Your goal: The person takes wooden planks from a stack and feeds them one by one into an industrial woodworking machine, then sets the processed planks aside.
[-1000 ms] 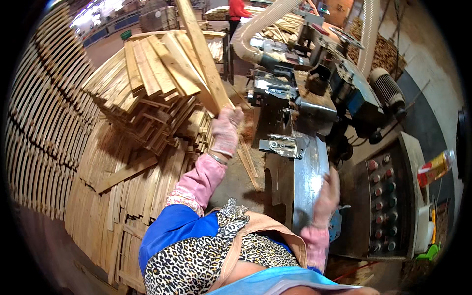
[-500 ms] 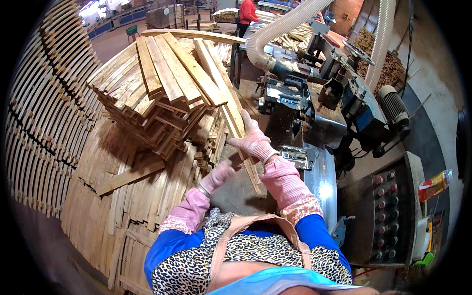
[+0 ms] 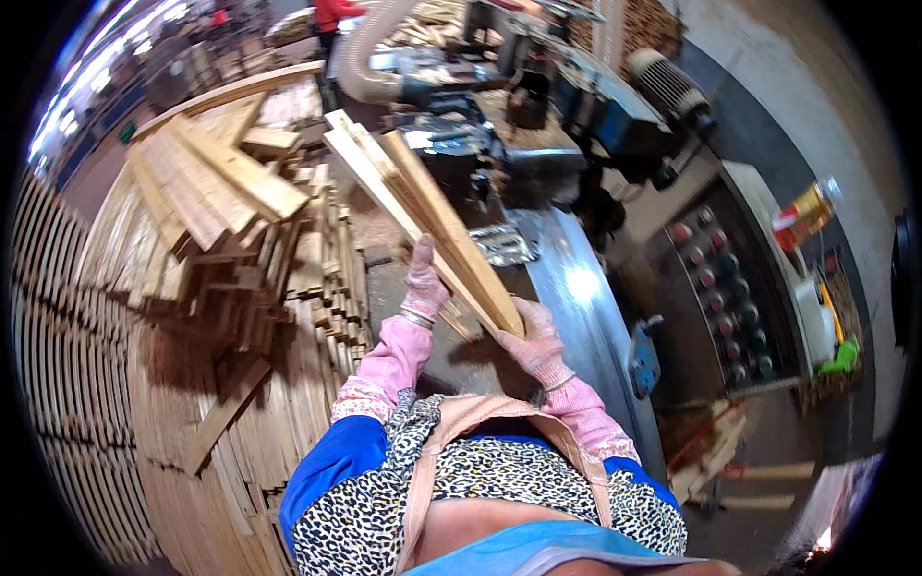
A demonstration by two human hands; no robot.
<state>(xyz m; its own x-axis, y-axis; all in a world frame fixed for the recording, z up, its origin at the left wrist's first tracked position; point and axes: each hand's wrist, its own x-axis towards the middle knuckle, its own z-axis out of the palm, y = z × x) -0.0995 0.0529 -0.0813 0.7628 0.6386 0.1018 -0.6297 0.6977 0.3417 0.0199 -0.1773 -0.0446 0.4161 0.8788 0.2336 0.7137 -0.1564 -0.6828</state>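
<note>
Here, holding a small bundle of long wooden slats (image 3: 423, 206) in both gloved hands, slanting up and away from the body toward the machine. Left hand (image 3: 424, 285) gripping from the underside partway along the bundle, fingers curled close around the wood. Right hand (image 3: 534, 341) clamping the near end, fingers wrapped tight over the slat ends just in front of the chest. Keeping the slats together as one stack, edges roughly aligned, far tips fanning slightly apart above the machine's infeed area.

Standing close against the shiny metal table (image 3: 576, 317) of the woodworking machine (image 3: 538, 115), with a ribbed extraction hose (image 3: 370, 53) arching over it and a control panel (image 3: 725, 278) of round buttons off to the right. Reaching from beside a tall, untidy stack of slats (image 3: 216, 192) on the left, with many more laid in rows across the floor (image 3: 86, 336) beyond.

Judging by the layout, being mid-handling rather than near any end: one bundle lifted clear of the stack and held over the table edge, not yet resting flat on the metal surface nor entering the machine. Leaving a large quantity of wood untouched on the left. Not showing any finished pieces clearly enough to tell apart from the raw ones.
</note>
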